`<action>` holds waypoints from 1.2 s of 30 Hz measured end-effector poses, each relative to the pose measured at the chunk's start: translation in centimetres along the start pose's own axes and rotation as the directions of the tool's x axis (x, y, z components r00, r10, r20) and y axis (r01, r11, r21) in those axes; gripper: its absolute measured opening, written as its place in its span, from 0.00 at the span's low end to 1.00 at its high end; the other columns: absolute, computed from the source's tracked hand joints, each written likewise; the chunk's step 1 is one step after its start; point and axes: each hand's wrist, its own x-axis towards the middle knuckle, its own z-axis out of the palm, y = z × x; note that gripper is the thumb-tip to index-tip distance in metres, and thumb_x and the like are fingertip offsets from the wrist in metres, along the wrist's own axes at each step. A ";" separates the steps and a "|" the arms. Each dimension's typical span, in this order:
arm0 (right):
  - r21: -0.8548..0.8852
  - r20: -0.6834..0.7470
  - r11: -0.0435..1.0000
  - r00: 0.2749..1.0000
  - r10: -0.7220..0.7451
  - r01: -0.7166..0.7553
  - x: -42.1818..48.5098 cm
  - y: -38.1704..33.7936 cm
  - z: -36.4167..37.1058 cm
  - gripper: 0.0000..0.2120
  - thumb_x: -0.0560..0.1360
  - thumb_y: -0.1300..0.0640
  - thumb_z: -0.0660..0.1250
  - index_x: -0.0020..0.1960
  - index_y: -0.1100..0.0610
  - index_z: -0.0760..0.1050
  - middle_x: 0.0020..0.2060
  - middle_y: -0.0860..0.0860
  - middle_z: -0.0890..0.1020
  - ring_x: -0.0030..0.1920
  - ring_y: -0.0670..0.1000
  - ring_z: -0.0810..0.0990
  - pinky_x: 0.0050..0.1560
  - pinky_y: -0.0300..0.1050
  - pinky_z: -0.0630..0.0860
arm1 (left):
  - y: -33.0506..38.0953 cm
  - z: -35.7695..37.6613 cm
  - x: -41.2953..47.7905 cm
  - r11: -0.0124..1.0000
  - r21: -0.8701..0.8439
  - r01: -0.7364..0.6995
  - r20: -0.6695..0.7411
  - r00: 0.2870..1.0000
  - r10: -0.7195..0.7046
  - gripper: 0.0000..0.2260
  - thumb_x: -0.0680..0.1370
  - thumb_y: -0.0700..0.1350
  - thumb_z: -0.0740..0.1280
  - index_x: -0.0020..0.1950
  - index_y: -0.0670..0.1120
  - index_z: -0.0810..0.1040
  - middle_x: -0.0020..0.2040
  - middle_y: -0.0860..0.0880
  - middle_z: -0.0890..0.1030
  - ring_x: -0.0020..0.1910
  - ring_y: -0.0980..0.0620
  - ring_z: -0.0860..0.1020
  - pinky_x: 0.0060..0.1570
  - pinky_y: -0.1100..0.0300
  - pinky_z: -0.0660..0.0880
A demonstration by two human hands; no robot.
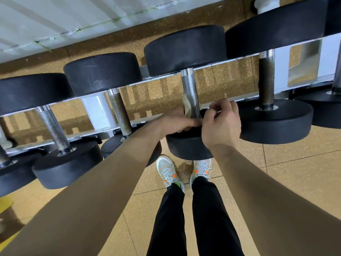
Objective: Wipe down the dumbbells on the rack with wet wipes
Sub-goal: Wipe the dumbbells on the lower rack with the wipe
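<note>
Several black dumbbells with knurled metal handles lie across a white rack (97, 111). The middle dumbbell (190, 85) is right in front of me. My left hand (177, 121) holds a pale, soiled wet wipe (186, 106) against the lower end of its handle, just above the near head. My right hand (221, 122) rests on that near head beside the handle, fingers curled with thumb and fingertips pinched together; what they pinch is hidden. The near head is mostly covered by both hands.
Neighbouring dumbbells sit close on the left (120, 108) and on the right (266, 84), whose handle looks rusty. A white corrugated wall (73, 15) runs behind the rack. My shoes (168, 170) stand on tan speckled floor below. A yellow object (5, 206) lies at the far left.
</note>
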 end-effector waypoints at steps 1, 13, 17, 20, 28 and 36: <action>0.002 0.000 1.000 1.000 0.003 -0.003 0.0 0.0 0.0 0.07 0.72 0.53 0.55 0.46 0.48 0.71 0.50 0.49 0.76 0.47 0.57 0.76 0.54 0.61 0.74 | 0.4 0.1 0.4 0.996 -0.084 0.000 -0.012 1.000 -0.001 0.07 0.76 0.45 0.75 0.52 0.48 0.81 0.37 0.52 0.82 0.38 0.54 0.78 0.40 0.60 0.74; 0.022 0.030 0.999 0.999 0.040 -0.041 -0.1 -0.5 -0.4 0.12 0.72 0.52 0.53 0.47 0.51 0.74 0.49 0.46 0.72 0.46 0.54 0.74 0.57 0.60 0.73 | 0.7 0.3 -0.5 0.992 0.107 0.062 -0.173 0.984 -0.043 0.04 0.80 0.42 0.69 0.53 0.48 0.80 0.41 0.50 0.81 0.40 0.50 0.79 0.36 0.60 0.74; 0.021 0.061 0.998 0.996 0.062 -0.064 -0.1 -0.5 -0.6 0.10 0.73 0.53 0.54 0.49 0.51 0.73 0.50 0.45 0.71 0.46 0.52 0.71 0.60 0.60 0.72 | -0.1 -0.4 -3.7 0.991 0.117 0.070 -0.152 0.987 -0.052 0.07 0.81 0.38 0.66 0.59 0.42 0.78 0.50 0.42 0.82 0.52 0.42 0.80 0.53 0.51 0.77; 0.042 0.081 0.996 0.994 0.070 -0.074 -0.1 -0.9 -0.8 0.11 0.72 0.51 0.53 0.50 0.49 0.71 0.51 0.44 0.72 0.48 0.52 0.72 0.61 0.60 0.72 | -0.3 -1.0 -6.2 0.999 0.035 0.021 -0.200 0.980 -0.013 0.09 0.79 0.38 0.67 0.59 0.47 0.77 0.49 0.48 0.82 0.49 0.52 0.79 0.50 0.61 0.74; 0.402 0.485 0.892 0.875 -0.014 -0.208 0.6 -0.7 -4.1 0.23 0.69 0.31 0.59 0.59 0.37 0.77 0.53 0.45 0.84 0.55 0.45 0.81 0.67 0.50 0.72 | 0.8 -0.7 -8.1 0.851 -0.517 -0.094 -0.144 0.989 0.021 0.15 0.76 0.45 0.74 0.62 0.48 0.80 0.60 0.46 0.85 0.61 0.48 0.82 0.63 0.50 0.79; 0.465 0.632 0.817 0.774 -0.036 -0.341 4.7 -2.1 -4.8 0.09 0.77 0.67 0.69 0.51 0.54 0.77 0.42 0.52 0.82 0.37 0.50 0.82 0.37 0.43 0.78 | 1.4 -0.8 -5.8 0.893 -0.420 -0.160 -0.422 0.906 -0.037 0.17 0.72 0.42 0.71 0.60 0.47 0.81 0.53 0.43 0.85 0.55 0.42 0.83 0.55 0.46 0.82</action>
